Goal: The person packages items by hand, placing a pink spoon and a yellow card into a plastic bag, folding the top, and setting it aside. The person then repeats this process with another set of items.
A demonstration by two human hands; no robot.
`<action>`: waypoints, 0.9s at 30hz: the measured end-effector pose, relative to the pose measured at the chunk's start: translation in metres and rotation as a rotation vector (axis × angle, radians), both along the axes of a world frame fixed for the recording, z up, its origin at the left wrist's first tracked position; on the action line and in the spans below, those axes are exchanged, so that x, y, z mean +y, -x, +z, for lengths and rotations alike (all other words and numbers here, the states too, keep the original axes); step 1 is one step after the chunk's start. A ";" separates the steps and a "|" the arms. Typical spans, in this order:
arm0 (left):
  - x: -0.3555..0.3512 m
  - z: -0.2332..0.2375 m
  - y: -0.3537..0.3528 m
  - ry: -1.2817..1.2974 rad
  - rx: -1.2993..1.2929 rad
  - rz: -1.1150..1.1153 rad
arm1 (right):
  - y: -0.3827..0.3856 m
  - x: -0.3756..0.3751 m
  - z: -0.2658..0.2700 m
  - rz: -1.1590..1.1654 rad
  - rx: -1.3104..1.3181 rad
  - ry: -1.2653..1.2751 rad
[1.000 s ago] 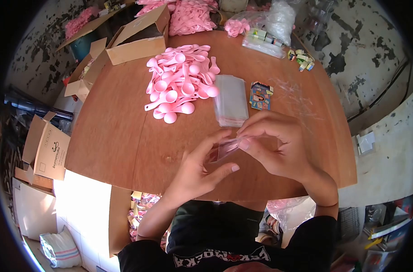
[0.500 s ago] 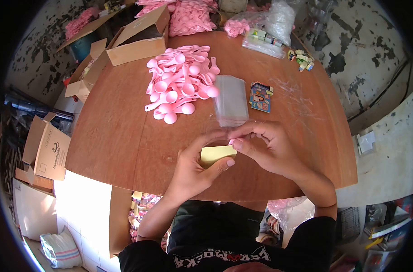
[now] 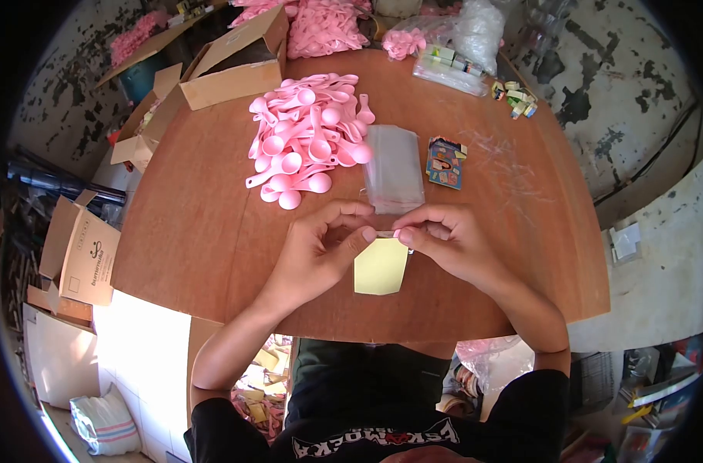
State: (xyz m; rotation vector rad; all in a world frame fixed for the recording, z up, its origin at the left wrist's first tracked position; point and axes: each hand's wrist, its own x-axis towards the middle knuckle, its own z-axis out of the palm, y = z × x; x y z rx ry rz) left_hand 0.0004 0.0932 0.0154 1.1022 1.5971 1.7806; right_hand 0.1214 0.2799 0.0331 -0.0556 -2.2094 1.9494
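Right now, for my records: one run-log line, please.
left hand: yellow card, top edge; right hand: same edge; pink spoons: piled

Wearer in a black T-shirt [image 3: 475, 428], short left sleeve [image 3: 212, 428] and right sleeve [image 3: 530, 405] both plain black. Chest lettering [image 3: 320, 447] pale, blocky, jagged-edged, a smaller line of print near its centre; red mark [image 3: 398, 437] amid the letters. Below, a dark green lower garment [image 3: 351, 378], short thin line of marking [image 3: 431, 374] at one side. Forearms bare; left grip [image 3: 316, 243] and right grip [image 3: 452, 251] both bare hands.
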 end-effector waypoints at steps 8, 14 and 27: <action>0.020 -0.032 0.028 0.123 -0.113 -0.033 | 0.015 0.012 -0.033 -0.065 -0.083 0.063; 0.023 -0.040 0.028 0.131 -0.257 -0.010 | 0.021 0.015 -0.054 -0.102 -0.106 0.178; 0.021 -0.049 0.032 0.096 -0.269 -0.012 | 0.021 0.017 -0.068 -0.113 0.015 0.228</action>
